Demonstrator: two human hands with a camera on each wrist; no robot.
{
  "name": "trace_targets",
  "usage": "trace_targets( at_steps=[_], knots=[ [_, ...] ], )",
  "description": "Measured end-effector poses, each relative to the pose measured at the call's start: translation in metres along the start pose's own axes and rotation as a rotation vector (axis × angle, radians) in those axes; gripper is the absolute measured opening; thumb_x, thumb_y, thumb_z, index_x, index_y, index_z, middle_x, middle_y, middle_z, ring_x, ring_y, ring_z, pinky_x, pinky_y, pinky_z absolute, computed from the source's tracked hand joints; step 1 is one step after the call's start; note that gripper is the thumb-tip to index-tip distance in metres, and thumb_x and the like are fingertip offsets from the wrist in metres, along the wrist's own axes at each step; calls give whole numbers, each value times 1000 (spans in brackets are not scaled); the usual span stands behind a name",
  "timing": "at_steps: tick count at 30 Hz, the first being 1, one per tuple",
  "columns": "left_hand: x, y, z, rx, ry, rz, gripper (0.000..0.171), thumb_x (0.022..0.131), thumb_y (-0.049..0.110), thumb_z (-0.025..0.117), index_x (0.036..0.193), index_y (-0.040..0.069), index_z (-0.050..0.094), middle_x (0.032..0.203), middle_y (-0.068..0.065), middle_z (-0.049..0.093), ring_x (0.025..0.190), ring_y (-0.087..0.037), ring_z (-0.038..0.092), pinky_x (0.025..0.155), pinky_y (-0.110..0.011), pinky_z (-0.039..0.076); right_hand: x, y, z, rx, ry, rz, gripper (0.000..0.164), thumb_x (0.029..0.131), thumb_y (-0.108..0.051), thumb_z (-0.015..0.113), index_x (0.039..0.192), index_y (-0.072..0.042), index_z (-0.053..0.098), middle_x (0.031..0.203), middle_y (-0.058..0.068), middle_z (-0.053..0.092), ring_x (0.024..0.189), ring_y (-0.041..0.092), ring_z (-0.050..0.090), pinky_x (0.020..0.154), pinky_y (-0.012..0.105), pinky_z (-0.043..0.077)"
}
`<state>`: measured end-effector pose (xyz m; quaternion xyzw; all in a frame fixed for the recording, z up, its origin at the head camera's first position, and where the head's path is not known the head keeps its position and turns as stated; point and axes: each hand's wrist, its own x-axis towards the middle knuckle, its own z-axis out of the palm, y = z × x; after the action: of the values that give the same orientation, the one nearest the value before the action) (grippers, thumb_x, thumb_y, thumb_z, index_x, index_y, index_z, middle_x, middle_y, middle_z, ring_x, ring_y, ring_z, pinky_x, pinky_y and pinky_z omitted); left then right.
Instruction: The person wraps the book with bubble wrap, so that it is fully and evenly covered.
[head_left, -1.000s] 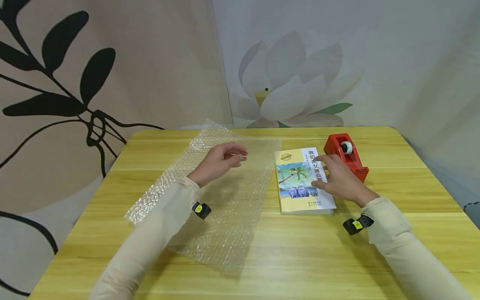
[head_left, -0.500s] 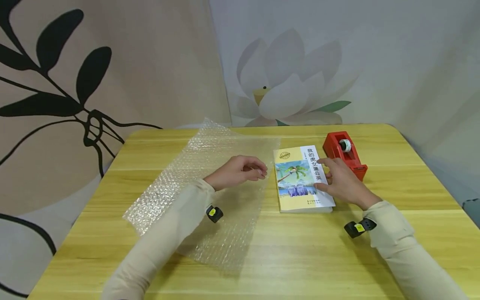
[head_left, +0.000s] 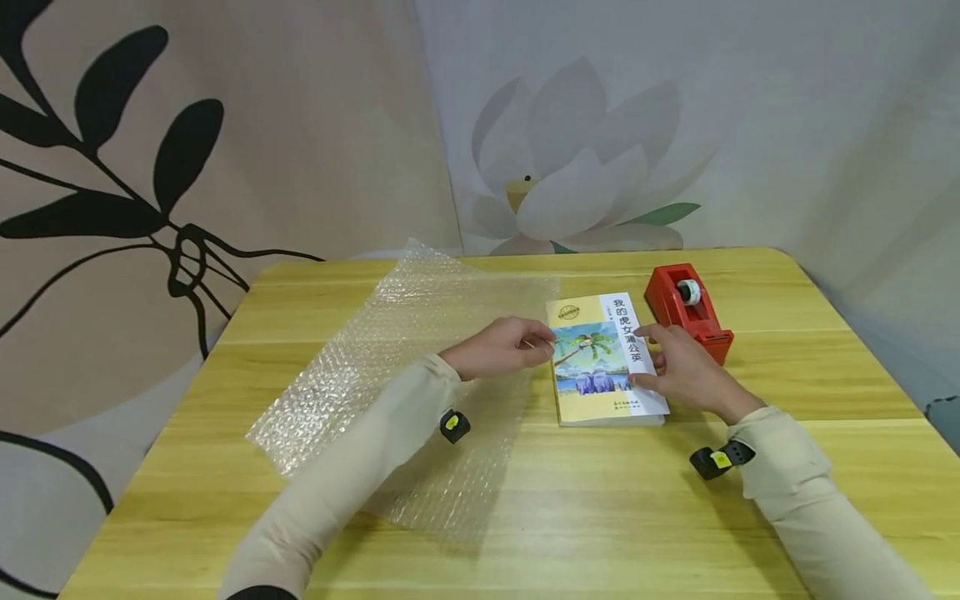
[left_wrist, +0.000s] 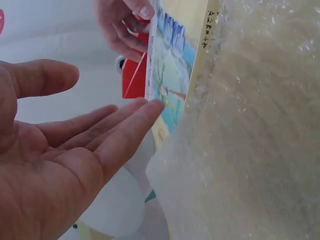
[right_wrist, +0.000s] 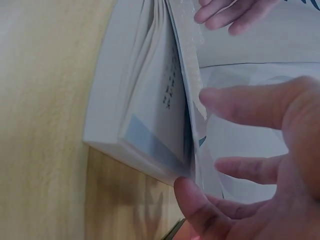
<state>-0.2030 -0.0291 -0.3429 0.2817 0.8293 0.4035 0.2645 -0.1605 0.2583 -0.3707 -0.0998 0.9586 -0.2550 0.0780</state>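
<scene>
A paperback book (head_left: 590,408) with a yellow and white cover and a beach picture lies flat on the table. My left hand (head_left: 501,347) hovers at the book's left edge, fingers extended in the left wrist view. My right hand (head_left: 688,372) is at the book's right edge, thumb and fingers spread. In the right wrist view, one fingertip is at the corner of the book (right_wrist: 107,105), while the thumb stands off the cover. Under my left arm is a clear sheet of bubble wrap (head_left: 352,367), whose right edge comes close to the book.
A red tape dispenser (head_left: 684,308) with a roll of tape stands behind the book, just beyond my right hand. The wooden table (head_left: 600,517) ends at a back edge in front of a patterned cloth backdrop (head_left: 360,125).
My left hand has moved right across the bubble wrap to the book's left edge. My right hand has hardly moved, and the book lies where it was.
</scene>
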Motion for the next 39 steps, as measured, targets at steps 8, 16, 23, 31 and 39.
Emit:
trace_targets(
  at_steps=[8,16,23,31,39],
  knots=[
    [10,5,11,87,-26,-70,34,103,21,54,124,-5,61,117,-15,68,103,-20,66,95,-30,54,1,0,1,3,-19,8,72,85,-25,79,143,4,46,120,24,59,94,29,58,73,29,51],
    [21,15,25,240,-11,-104,52,99,19,55,54,18,28,54,8,18,50,-8,15,52,-22,22,2,2,5,1,-35,36,71,85,-26,79,142,2,47,121,25,63,90,27,57,72,29,52],
    [27,24,37,273,26,-218,56,97,21,56,51,18,26,51,8,15,49,-8,12,47,-21,18,3,3,4,-1,-35,34,69,86,-27,78,141,2,48,124,27,63,92,28,60,78,38,57],
    [32,32,47,263,41,-246,58,97,29,59,50,20,27,49,8,17,47,-8,13,45,-22,18,3,4,1,34,-77,61,65,89,-28,75,140,4,51,128,27,63,101,32,63,89,47,57],
    [31,37,51,169,57,-263,50,98,32,59,54,15,43,52,6,36,49,-8,30,47,-22,27,6,6,2,60,-87,76,66,88,-28,76,140,5,52,128,26,63,98,29,60,84,38,55]
  ],
)
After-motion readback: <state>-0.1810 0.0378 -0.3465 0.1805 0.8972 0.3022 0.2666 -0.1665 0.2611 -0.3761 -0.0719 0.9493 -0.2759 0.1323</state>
